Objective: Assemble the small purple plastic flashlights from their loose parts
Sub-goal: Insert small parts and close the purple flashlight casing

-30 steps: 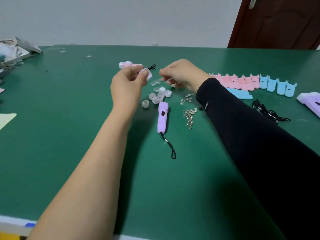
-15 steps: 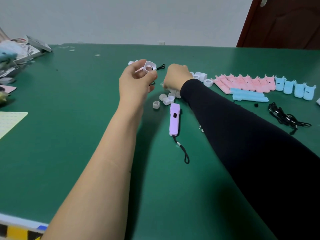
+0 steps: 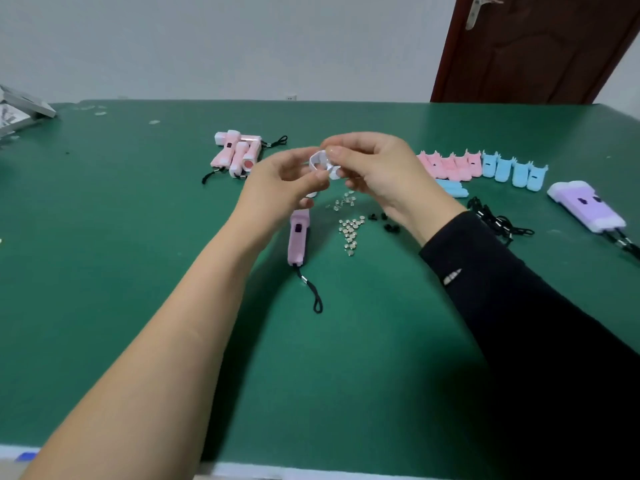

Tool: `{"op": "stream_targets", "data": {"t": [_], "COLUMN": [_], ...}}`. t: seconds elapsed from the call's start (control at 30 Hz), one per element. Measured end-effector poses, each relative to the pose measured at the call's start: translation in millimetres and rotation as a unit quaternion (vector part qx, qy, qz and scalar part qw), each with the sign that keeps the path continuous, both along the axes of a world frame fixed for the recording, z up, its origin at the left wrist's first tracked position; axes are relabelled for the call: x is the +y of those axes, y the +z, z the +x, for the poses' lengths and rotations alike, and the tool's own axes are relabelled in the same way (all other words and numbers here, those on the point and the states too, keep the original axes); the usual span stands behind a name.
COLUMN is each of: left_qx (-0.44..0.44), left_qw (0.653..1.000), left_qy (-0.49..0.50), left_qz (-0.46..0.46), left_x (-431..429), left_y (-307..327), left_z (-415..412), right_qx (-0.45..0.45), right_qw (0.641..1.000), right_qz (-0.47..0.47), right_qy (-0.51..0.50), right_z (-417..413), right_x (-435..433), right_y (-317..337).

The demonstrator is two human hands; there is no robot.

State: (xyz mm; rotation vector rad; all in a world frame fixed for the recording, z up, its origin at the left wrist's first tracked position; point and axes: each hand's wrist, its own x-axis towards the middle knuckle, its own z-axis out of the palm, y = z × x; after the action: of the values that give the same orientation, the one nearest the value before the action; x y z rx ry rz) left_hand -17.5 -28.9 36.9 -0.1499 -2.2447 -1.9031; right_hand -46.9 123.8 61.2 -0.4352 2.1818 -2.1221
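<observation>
So we've got both hands up over the green table (image 3: pixel 104 271), meeting in the middle around a small white plastic cap (image 3: pixel 321 163). Our left hand (image 3: pixel 280 183) pinches the cap from the left and from underneath, thumb and fingers curled in on it. Our right hand (image 3: pixel 379 171), the one in the black sleeve (image 3: pixel 519 306), comes in from the right with thumb and forefinger closed on the cap's top edge and the other fingers curled below. We can't tell whether some tiny extra piece is tucked under those right fingertips (image 3: pixel 334 151). The cap sits right between the two sets of fingertips, up off the table. Just below the hands a light purple plastic flashlight body (image 3: pixel 298 237) lies flat, its front end hidden behind our left hand and its black wrist cord (image 3: pixel 313 292) trailing toward us. Just right of it is a scatter of small silver button cells (image 3: pixel 351 233). Back left there's a bunch of pink flashlights (image 3: pixel 235 154). Off to the right are a row of pink shells (image 3: pixel 450 164), some blue shells (image 3: pixel 512 171) and a pile of black cords (image 3: pixel 498 220).
</observation>
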Motion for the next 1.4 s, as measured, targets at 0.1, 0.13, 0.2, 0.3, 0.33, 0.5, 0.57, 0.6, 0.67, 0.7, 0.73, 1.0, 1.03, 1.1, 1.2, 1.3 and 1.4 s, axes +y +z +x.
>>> {"op": "stream_targets", "data": {"t": [0.1, 0.13, 0.2, 0.3, 0.33, 0.5, 0.57, 0.6, 0.67, 0.7, 0.73, 1.0, 1.03, 1.1, 1.2, 1.3, 1.4], "left_qx": [0.002, 0.002, 0.002, -0.003, -0.004, -0.006, -0.01, -0.012, -0.012, -0.011, -0.011, -0.016, -0.017, -0.02, -0.022, -0.018, -0.02], "left_qw": [0.999, 0.999, 0.998, 0.998, 0.998, 0.998, 0.998, 0.998, 0.998, 0.998, 0.998, 0.999, 0.999, 0.999, 0.998, 0.999, 0.999], "left_qy": [-0.03, -0.035, -0.049, -0.06, -0.061, -0.062, -0.062, -0.062, -0.062, -0.061, -0.059, -0.051, -0.05, -0.051, -0.053, -0.048, -0.045], "left_qz": [-0.018, -0.022, -0.027, -0.019, -0.016, 0.0, 0.011, 0.014, 0.014, 0.013, 0.011, -0.001, -0.002, 0.0, 0.007, -0.01, 0.0], "left_x": [15.7, 19.4, 25.1, 28.2, 28.6, 29.1, 28.8, 28.7, 28.7, 28.8, 28.9, 30.3, 30.8, 32.4, 35.3, 37.5, 39.9], "left_y": [-0.6, -0.6, -0.4, -0.1, -0.1, -0.1, 0.1, 0.2, 0.6, 0.9, 1.3, 2.9, 2.9, 2.6, 2.1, 1.9, 1.9], "left_z": [5.3, 6.8, 9.2, 11.0, 11.3, 11.2, 11.0, 11.1, 11.4, 11.5, 11.7, 13.1, 13.2, 13.8, 15.2, 15.8, 16.6], "right_qx": [0.036, 0.042, 0.043, 0.023, 0.013, 0.009, 0.007, 0.002, -0.015, -0.025, -0.033, -0.056, -0.061, -0.065, -0.05, -0.041, -0.048], "right_qw": [0.997, 0.996, 0.995, 0.996, 0.996, 0.997, 0.997, 0.997, 0.998, 0.998, 0.997, 0.995, 0.994, 0.993, 0.994, 0.993, 0.993], "right_qz": [0.037, 0.035, 0.026, 0.028, 0.032, 0.02, 0.012, 0.009, -0.002, -0.011, -0.019, -0.051, -0.055, -0.05, -0.02, 0.0, -0.009], "right_qy": [-0.052, -0.064, -0.081, -0.084, -0.081, -0.08, -0.076, -0.072, -0.064, -0.062, -0.062, -0.067, -0.07, -0.079, -0.097, -0.11, -0.108], "right_z": [11.4, 13.8, 16.3, 17.4, 17.4, 17.7, 18.7, 19.1, 18.9, 18.8, 18.8, 18.7, 18.3, 17.6, 17.1, 16.5, 16.0], "right_x": [16.1, 20.0, 25.8, 29.7, 30.3, 28.2, 26.5, 25.7, 24.4, 23.8, 23.3, 21.1, 21.2, 21.1, 19.6, 18.2, 19.4], "right_y": [-5.0, -6.2, -9.0, -12.4, -12.7, -13.0, -13.4, -13.7, -14.4, -14.5, -14.5, -14.4, -14.3, -13.8, -14.6, -16.2, -15.7]}}
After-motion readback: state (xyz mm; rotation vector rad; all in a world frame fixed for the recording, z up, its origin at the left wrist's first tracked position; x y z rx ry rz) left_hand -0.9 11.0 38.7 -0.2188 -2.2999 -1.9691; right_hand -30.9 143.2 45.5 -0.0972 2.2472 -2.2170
